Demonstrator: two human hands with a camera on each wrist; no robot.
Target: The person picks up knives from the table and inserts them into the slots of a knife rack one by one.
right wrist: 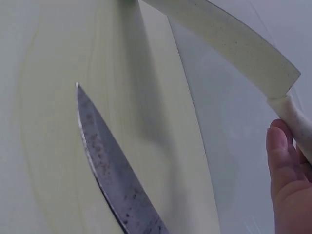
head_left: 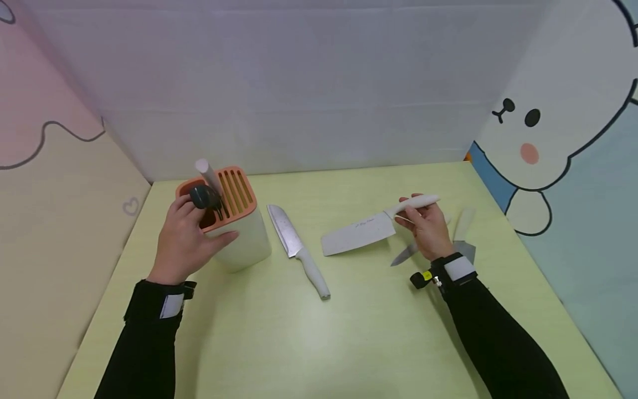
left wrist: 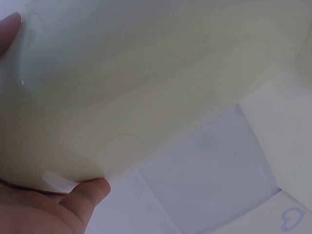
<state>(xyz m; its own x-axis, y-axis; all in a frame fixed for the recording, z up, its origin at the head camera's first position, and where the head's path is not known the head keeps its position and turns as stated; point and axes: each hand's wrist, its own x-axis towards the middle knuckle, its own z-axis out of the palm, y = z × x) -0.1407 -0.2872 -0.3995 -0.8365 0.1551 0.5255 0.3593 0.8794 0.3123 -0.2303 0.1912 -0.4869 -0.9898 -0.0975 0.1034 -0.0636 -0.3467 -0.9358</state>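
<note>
A cream knife block (head_left: 244,244) with an orange slotted top stands at the table's back left. My left hand (head_left: 186,244) grips it near its top, thumb and fingers on different sides; the left wrist view shows digits against the block's wall (left wrist: 146,87). My right hand (head_left: 426,227) holds a cleaver (head_left: 359,234) by its white handle, above the table, blade pointing left. In the right wrist view the cleaver blade (right wrist: 234,44) is up beside the fingers. Beneath that hand lies a smaller knife (head_left: 405,255), its blade (right wrist: 114,165) spotted, its handle mostly hidden.
A white-handled chef's knife (head_left: 299,252) lies between the hands. Right of the right hand is a white-handled utensil (head_left: 464,224) with a broad metal end, partly covered by the wrist. A black-handled item (head_left: 203,197) and a white handle (head_left: 208,174) stick out of the block.
</note>
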